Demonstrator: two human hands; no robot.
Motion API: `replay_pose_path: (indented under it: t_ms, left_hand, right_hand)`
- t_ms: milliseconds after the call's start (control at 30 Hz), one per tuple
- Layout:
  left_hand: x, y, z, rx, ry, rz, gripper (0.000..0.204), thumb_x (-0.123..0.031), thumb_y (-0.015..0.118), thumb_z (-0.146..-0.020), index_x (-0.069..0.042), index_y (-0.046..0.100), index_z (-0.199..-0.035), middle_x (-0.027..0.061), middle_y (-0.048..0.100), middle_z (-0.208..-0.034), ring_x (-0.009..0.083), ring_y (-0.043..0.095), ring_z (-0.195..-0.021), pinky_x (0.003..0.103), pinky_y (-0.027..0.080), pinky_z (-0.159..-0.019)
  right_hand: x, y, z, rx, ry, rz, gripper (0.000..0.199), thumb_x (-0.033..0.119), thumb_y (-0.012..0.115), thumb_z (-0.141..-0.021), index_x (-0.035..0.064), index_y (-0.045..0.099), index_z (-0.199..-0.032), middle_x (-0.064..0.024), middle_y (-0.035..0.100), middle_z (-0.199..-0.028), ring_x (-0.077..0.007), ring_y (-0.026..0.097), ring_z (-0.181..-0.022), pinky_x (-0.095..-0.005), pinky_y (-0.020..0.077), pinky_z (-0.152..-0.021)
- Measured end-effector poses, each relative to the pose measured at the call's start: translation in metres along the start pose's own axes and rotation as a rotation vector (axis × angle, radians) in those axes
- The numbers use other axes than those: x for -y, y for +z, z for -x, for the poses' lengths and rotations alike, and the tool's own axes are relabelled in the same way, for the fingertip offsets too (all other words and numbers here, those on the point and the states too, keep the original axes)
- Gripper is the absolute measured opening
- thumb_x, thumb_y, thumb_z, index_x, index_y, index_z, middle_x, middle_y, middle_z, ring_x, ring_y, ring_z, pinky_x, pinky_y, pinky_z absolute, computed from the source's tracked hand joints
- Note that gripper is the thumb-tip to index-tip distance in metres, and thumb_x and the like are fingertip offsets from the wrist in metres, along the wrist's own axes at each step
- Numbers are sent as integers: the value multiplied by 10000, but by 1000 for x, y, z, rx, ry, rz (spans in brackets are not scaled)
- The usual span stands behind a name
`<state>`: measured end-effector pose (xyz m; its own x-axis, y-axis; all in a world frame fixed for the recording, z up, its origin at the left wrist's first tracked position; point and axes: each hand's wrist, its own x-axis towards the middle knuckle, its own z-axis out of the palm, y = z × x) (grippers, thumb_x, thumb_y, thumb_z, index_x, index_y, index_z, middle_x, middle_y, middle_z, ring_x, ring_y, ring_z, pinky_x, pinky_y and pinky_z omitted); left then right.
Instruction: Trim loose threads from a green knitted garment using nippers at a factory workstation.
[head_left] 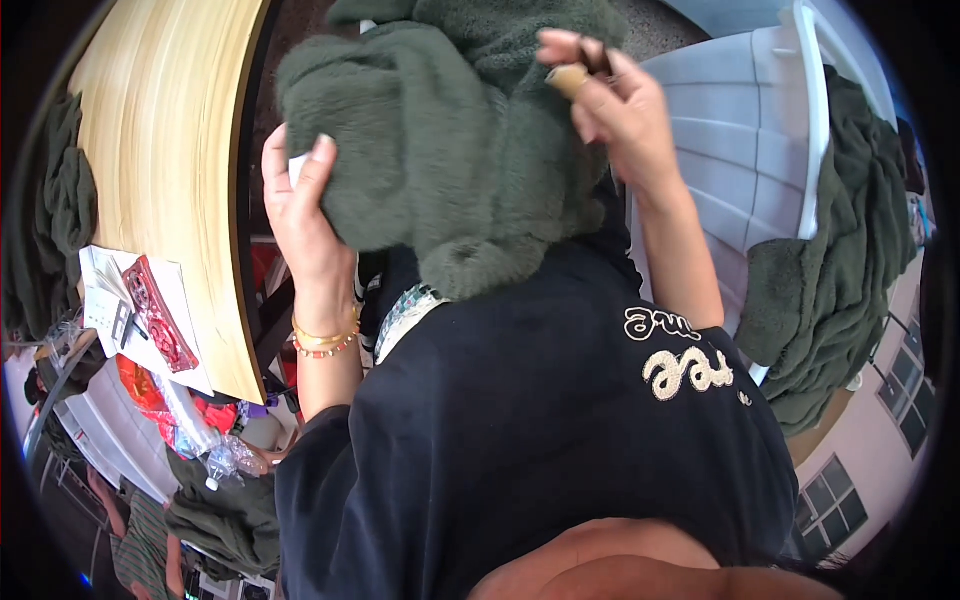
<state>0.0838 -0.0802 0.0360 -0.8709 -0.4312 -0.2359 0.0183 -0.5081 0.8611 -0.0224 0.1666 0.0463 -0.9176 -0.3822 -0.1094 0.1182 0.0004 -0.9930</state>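
Upper garment: black top [520,400], loose short sleeves [325,480], round neckline. Marking: cream textured lettering [690,375] — right side of the chest. Left wrist [327,318], from where I stand: gold-coloured bracelet [325,336] — beaded bracelet [326,350] alongside, partly red.

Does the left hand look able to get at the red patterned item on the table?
Probably yes: nothing covers the red patterned item, but the left hand would likely first need to release the fuzzy green fabric.

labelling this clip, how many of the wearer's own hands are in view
2. The left hand grips the left edge of the dark green fluffy fabric; the right hand is at the fabric's upper right, holding a small tan object.
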Motion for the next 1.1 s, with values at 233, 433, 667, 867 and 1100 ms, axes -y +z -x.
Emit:
replay_pose_path:
  t_ms: [233, 433, 667, 867, 1100]
  left_hand:
    - [-1, 44, 20, 958, 212, -741, 419, -197, 728, -786, -2, 582, -1127, 165, 614, -974, 333, 604, -898, 356, 479, -786]
    - [0, 31, 15, 1006, 71, -702, 436, -239, 700, -828, 19, 588, -1161, 171, 623, -1058, 312, 612, -962, 346, 475, -833]
    - [-6, 9, -1, 753, -86, -615, 349, -152, 642, -883, 11, 585, -1186, 89, 625, -1040, 149, 578, -1002, 274, 441, -883]
    - [-4, 5, -32, 344, 69, -488, 370, -120, 631, -898, -29, 569, -1251, 39, 608, -1153, 123, 548, -1066, 262, 423, -932]
    - [10, 74, -50, 422, 416, -1003, 518, -283, 727, -775, -27, 583, -1202, 182, 653, -1038, 248, 636, -858, 365, 485, -802]
  right_hand:
    - [-16, -6, -5, 126, 362, -719, 492, 320, 530, -963, -9, 492, -1326, 29, 574, -718, -20, 370, -441, -165, 241, -391]
    - [-18, -26, 9, 53, 337, -554, 133, 133, 657, -867, 48, 600, -952, 51, 547, -661, 5, 343, -395, -163, 213, -350]
    - [6, -82, 34, 9, -91, -977, 664, 333, 739, -747, 30, 520, -1295, -186, 540, -1293, -358, 519, -1196, -521, 436, -1000]
    - [43, -27, 39, -622, -144, -79, 550, 356, 380, -995, 83, 267, -1459, -138, 315, -1480, -276, 319, -1362, -429, 282, -1131]
    - [79, -78, 8, -548, -659, -409, 751, 584, 581, -828, 50, 459, -1343, -157, 444, -1380, -344, 418, -1283, -535, 362, -1056]
